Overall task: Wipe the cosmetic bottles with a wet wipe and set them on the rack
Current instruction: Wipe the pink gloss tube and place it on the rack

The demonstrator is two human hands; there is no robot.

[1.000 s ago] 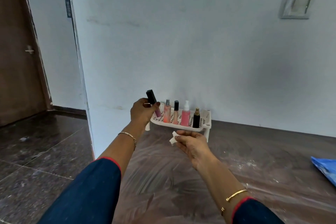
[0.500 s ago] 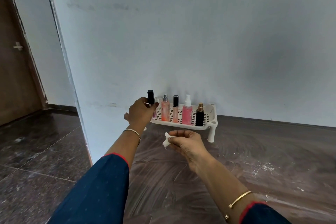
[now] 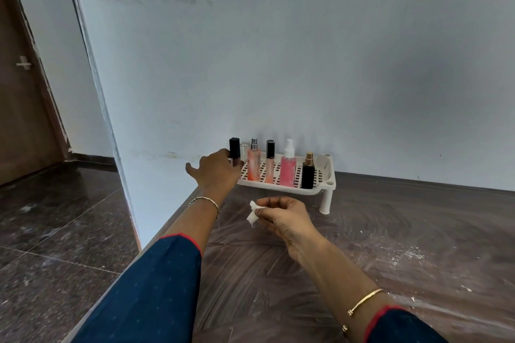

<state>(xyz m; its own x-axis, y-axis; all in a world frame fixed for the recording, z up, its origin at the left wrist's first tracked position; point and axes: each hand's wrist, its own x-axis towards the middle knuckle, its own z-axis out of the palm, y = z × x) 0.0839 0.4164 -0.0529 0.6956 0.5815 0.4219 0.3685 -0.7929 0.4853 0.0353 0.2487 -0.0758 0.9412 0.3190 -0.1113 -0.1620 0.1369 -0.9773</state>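
Note:
A white perforated rack (image 3: 326, 175) stands on the brown floor against the wall. At its left end my left hand (image 3: 216, 172) holds a black-capped lip gloss tube (image 3: 234, 147) upright, its base hidden behind my fingers. On the rack stand a peach spray bottle (image 3: 253, 166), a slim black-capped tube (image 3: 269, 164), a pink spray bottle (image 3: 288, 171) and a small black bottle with a gold cap (image 3: 308, 174). My right hand (image 3: 281, 220) hovers in front of the rack and pinches a crumpled white wet wipe (image 3: 252, 216).
A wall corner (image 3: 117, 164) drops to the floor just left of the rack. Beyond it lie dark polished tiles (image 3: 55, 231) and a brown door (image 3: 22, 92). White dust (image 3: 409, 255) speckles the floor at the right.
My left hand has carried the lip gloss tube down and right to the rack's left end, where it now stands upright. My right hand with the wipe has stayed in front of the rack.

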